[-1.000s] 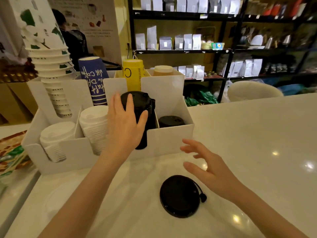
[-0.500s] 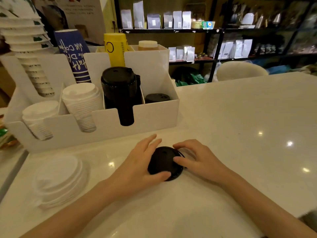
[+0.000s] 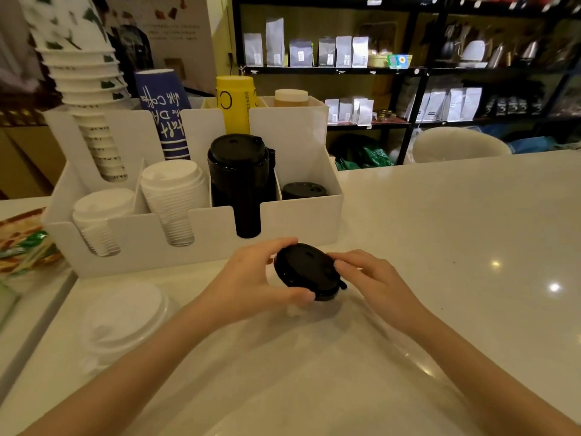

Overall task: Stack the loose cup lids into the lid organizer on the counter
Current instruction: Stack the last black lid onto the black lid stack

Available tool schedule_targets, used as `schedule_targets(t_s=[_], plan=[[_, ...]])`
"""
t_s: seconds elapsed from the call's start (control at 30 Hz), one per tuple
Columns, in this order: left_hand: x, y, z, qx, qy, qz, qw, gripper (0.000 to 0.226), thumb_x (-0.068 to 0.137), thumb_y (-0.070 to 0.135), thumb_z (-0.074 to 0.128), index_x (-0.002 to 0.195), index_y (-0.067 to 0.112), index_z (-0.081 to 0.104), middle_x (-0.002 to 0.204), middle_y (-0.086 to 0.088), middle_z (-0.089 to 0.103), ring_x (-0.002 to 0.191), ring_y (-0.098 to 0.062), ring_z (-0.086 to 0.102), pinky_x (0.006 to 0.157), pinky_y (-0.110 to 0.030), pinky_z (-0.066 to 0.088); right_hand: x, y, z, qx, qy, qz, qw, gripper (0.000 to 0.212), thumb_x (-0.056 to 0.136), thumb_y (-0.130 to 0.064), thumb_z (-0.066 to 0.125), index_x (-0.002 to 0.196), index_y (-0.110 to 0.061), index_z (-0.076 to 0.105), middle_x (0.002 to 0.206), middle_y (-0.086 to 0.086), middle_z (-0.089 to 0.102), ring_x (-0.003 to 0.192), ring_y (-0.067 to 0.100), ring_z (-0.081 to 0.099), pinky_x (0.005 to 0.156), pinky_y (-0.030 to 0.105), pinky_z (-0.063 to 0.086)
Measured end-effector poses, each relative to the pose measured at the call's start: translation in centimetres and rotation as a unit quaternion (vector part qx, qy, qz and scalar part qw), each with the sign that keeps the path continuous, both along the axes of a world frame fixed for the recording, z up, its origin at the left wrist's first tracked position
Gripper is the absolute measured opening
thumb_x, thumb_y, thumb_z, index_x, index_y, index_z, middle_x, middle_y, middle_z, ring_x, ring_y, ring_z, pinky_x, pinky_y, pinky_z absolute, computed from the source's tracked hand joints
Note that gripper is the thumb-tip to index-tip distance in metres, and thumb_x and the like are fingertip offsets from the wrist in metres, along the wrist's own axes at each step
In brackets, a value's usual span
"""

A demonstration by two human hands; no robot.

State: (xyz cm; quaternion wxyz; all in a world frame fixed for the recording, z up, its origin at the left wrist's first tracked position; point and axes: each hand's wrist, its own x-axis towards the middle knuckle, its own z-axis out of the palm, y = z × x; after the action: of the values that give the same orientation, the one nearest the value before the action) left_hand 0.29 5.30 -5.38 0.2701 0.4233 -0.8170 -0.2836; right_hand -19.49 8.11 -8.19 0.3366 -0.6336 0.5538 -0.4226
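Left hand (image 3: 251, 278), right hand (image 3: 367, 275) both clamped on one black lid (image 3: 306, 270); organizer (image 3: 292, 215): four lid stacks.

Dim warm light, countertop (image 3: 471, 247) glare

The white counter (image 3: 440, 247) is glossy and shows small light reflections. A white organizer (image 3: 298, 215) stands on it near the back edge. A stack of white lids (image 3: 125, 319) lies on the counter at the front left, well apart from the organizer. The right half of the counter is bare.
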Motion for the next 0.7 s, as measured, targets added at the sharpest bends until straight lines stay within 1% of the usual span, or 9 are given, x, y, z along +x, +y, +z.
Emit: schedule_targets(t_s=[0.07, 0.17, 0.23, 0.3, 0.4, 0.43, 0.57, 0.63, 0.7], plan=[[0.1, -0.5, 1.6, -0.016, 0.015, 0.009, 1.0, 0.076, 0.056, 0.043, 0.077, 0.124, 0.031, 0.046, 0.117, 0.013, 0.057, 0.109, -0.005, 0.051, 0.092, -0.017, 0.038, 0.3, -0.6, 1.2, -0.013, -0.022, -0.001, 1.0, 0.025, 0.092, -0.022, 0.044, 0.099, -0.038, 0.061, 0.105, -0.001, 0.062, 0.082, -0.01, 0.055, 0.072, 0.0, 0.038], [0.4, -1.5, 3.8, -0.039, 0.039, 0.017, 0.998, 0.073, 0.054, 0.043, 0.077, 0.121, 0.034, 0.049, 0.112, 0.015, 0.057, 0.105, -0.004, 0.052, 0.089, -0.015, 0.042, 0.8, -1.9, 3.0, -0.032, -0.038, -0.003, 0.999, 0.028, 0.094, -0.027, 0.037, 0.107, -0.035, 0.061, 0.11, 0.001, 0.061, 0.097, 0.001, 0.055, 0.087, 0.017, 0.041], [0.8, -2.3, 5.1, -0.047, 0.058, 0.018, 0.997, 0.076, 0.05, 0.048, 0.074, 0.12, 0.034, 0.05, 0.108, 0.018, 0.057, 0.102, 0.001, 0.053, 0.084, -0.007, 0.043, 1.3, -2.8, 4.5, -0.047, -0.047, -0.005, 0.998, 0.032, 0.094, -0.028, 0.035, 0.11, -0.028, 0.062, 0.11, 0.002, 0.061, 0.102, 0.008, 0.054, 0.09, 0.022, 0.041], [1.2, -3.1, 6.3, -0.051, 0.079, 0.024, 0.995, 0.078, 0.046, 0.051, 0.072, 0.119, 0.033, 0.052, 0.103, 0.024, 0.057, 0.099, 0.005, 0.054, 0.08, -0.002, 0.042, 1.7, -3.8, 5.9, -0.061, -0.06, -0.003, 0.996, 0.033, 0.094, -0.028, 0.034, 0.11, -0.023, 0.062, 0.107, 0.002, 0.063, 0.102, 0.009, 0.055, 0.09, 0.02, 0.04], [1.8, -4.1, 7.5, -0.054, 0.123, 0.049, 0.99, 0.076, 0.044, 0.05, 0.071, 0.117, 0.035, 0.052, 0.104, 0.021, 0.058, 0.101, -0.001, 0.056, 0.081, -0.007, 0.043, 2.4, -5.3, 7.6, -0.089, -0.08, 0.005, 0.993, 0.034, 0.094, -0.03, 0.032, 0.106, -0.027, 0.064, 0.102, -0.006, 0.066, 0.097, -0.001, 0.057, 0.084, 0.009, 0.041], [1.9, -4.3, 7.9, -0.059, 0.137, 0.057, 0.987, 0.075, 0.045, 0.049, 0.071, 0.116, 0.036, 0.052, 0.105, 0.02, 0.058, 0.103, -0.002, 0.055, 0.082, -0.008, 0.041, 2.7, -5.9, 8.1, -0.098, -0.093, 0.005, 0.991, 0.033, 0.095, -0.03, 0.032, 0.106, -0.028, 0.063, 0.101, -0.01, 0.065, 0.096, -0.002, 0.057, 0.083, 0.009, 0.042], [2.4, -5.7, 9.1, -0.084, 0.18, 0.081, 0.977, 0.075, 0.048, 0.046, 0.079, 0.117, 0.033, 0.052, 0.115, 0.009, 0.061, 0.109, -0.007, 0.055, 0.089, -0.013, 0.04, 4.4, -7.6, 9.6, -0.138, -0.15, -0.021, 0.979, 0.03, 0.094, -0.03, 0.033, 0.116, -0.024, 0.054, 0.108, -0.008, 0.06, 0.11, 0.008, 0.052, 0.096, 0.029, 0.039], [2.7, -6.5, 9.3, -0.101, 0.2, 0.095, 0.97, 0.076, 0.049, 0.042, 0.081, 0.118, 0.029, 0.053, 0.117, 0.008, 0.061, 0.111, -0.005, 0.055, 0.092, -0.015, 0.042, 5.3, -8.7, 10.0, -0.159, -0.163, -0.021, 0.973, 0.027, 0.094, -0.028, 0.033, 0.112, -0.024, 0.054, 0.105, -0.012, 0.058, 0.11, 0.005, 0.05, 0.095, 0.025, 0.038], [3.0, -7.3, 9.2, -0.113, 0.215, 0.117, 0.963, 0.077, 0.05, 0.041, 0.079, 0.12, 0.025, 0.052, 0.118, 0.007, 0.06, 0.113, -0.006, 0.053, 0.094, -0.017, 0.042, 6.2, -9.7, 10.3, -0.168, -0.172, -0.008, 0.971, 0.027, 0.095, -0.025, 0.032, 0.106, -0.025, 0.056, 0.097, -0.019, 0.055, 0.098, -0.012, 0.05, 0.083, 0.007, 0.039]])
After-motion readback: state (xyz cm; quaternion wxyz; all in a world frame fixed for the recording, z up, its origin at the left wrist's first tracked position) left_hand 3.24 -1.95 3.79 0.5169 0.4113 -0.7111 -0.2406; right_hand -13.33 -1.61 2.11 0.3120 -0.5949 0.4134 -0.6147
